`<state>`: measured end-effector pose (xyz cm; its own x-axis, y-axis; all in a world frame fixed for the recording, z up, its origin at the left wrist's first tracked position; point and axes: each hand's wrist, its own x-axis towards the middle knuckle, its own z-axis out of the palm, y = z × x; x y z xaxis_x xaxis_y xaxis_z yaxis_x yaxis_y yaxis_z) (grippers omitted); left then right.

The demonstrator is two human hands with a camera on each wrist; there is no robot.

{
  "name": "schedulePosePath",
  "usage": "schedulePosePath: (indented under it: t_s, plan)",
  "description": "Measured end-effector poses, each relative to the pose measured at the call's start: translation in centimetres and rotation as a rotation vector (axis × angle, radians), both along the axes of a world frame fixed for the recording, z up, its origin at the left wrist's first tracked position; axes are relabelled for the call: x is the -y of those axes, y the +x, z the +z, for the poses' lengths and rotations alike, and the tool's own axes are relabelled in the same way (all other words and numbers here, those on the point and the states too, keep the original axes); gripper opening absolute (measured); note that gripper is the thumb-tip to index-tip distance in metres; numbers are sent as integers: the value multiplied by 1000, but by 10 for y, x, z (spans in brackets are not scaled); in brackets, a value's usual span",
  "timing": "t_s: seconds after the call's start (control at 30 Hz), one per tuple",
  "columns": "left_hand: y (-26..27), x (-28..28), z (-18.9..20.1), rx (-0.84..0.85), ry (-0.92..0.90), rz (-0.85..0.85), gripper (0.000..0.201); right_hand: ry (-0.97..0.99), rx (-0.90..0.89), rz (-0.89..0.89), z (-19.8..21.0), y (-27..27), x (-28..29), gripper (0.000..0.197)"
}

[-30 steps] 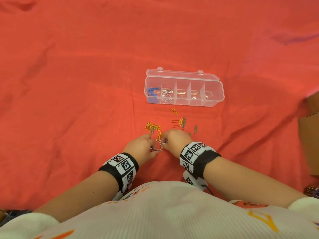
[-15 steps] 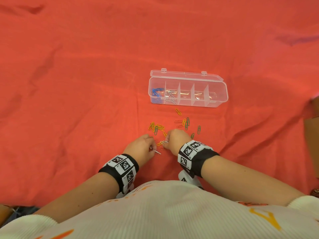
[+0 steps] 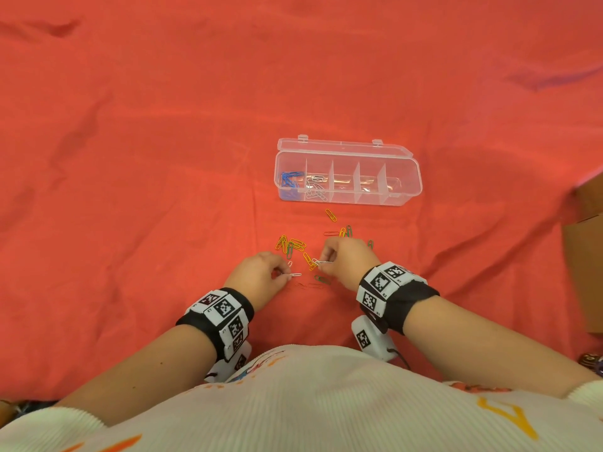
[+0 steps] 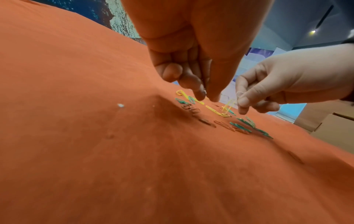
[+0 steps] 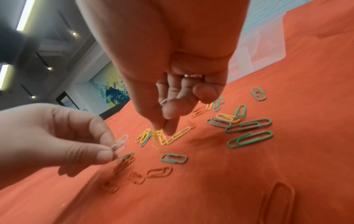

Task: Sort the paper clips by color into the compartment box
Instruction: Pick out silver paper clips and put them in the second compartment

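A wrinkled red cloth [image 3: 163, 158] carries a clear compartment box [image 3: 404, 199] and scattered paper clips [image 3: 295, 244].

1 compartment box [image 3: 404, 164] w/ 5 sections, 2 hands, 2 white clips held

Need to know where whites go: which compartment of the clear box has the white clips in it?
The second compartment from the left, right beside the end one holding the blue clips. The other three compartments of the compartment box hold no clips.
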<state>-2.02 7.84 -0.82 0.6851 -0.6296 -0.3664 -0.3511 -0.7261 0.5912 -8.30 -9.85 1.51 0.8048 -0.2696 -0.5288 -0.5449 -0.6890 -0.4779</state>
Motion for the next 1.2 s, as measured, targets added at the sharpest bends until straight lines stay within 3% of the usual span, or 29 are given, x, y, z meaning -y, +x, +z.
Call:
schedulePosePath:
  t_s: [0.07,0.43,0.63,0.77,1.1,1.2]
  plan:
    - [0,4,2,-10,-47,26,7,27,38,-6,1,-1,4,5]
    - [17,27,16,20,-145,73,13,-19,81,-3,18,17,21,30]
    - [50,54,43,160,-207,102,14,11,235,-202,28,43,41,24]
    - [75,78,59,220,-256,151,17,16,290,-244,38,67,54,25]
    - [105,117,60,226,-139,158,17,-104,137,-192,44,104,64,27]
    - [109,122,54,192,-40,99,22,-18,161,-220,41,105,66,30]
